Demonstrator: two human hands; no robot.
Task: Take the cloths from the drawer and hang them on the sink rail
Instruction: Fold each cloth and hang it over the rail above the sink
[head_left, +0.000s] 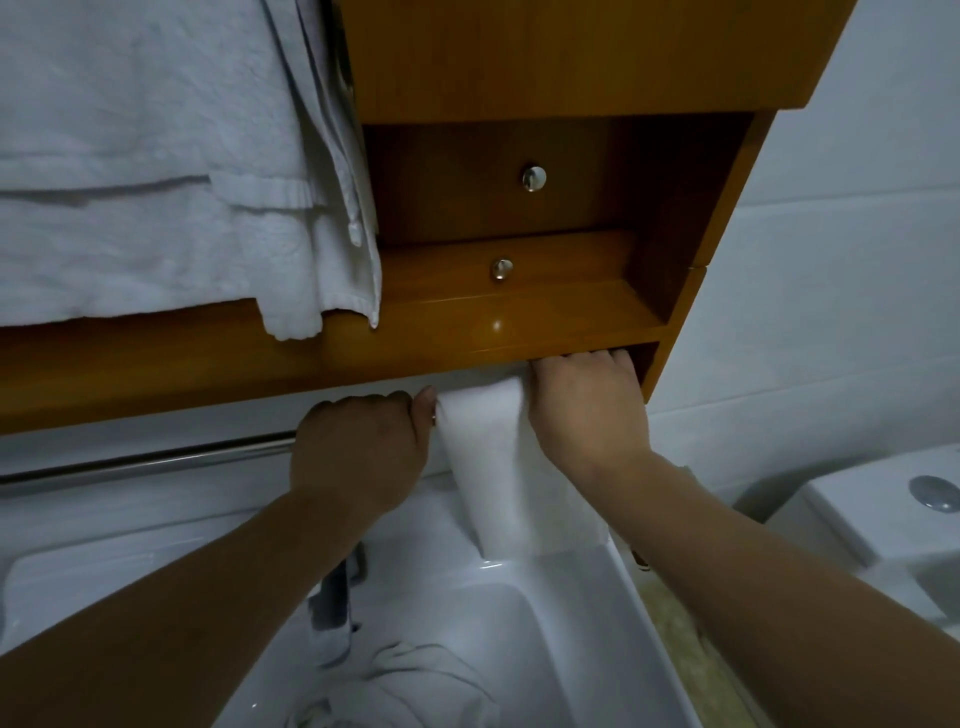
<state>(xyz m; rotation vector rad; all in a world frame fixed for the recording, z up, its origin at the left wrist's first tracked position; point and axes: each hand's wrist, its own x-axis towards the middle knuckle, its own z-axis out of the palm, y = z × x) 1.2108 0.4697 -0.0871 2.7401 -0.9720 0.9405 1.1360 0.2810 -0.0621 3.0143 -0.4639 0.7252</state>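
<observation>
Upper left of the frame is filled by white towels (156, 171) hanging in folds over a wooden shelf edge (156, 358). Below them, at the left edge and running toward the centre, a metal rail (156, 460) lies horizontally against the white wall.

Just right of the rail's visible end, the left hand (363, 447) is curled into a fist, its thumb and fingers pinching the left edge of a white cloth (498, 467). The cloth hangs down in the centre of the frame, from the underside of the wooden cabinet (571, 57) toward the back rim of the white sink (519, 623). In the sink's basin at lower centre lies a crumpled white cloth (415, 680), beside a dark faucet (337, 592) partly hidden by the left forearm.

Right of the hanging cloth, the right hand (587, 405) grips its upper right edge, the fingertips curled up out of sight under the cabinet's bottom shelf. Above, in centre frame, two round metal knobs (534, 178) sit on the cabinet's drawer fronts. At lower right stands a white toilet tank (883, 514) with a flush button on top.
</observation>
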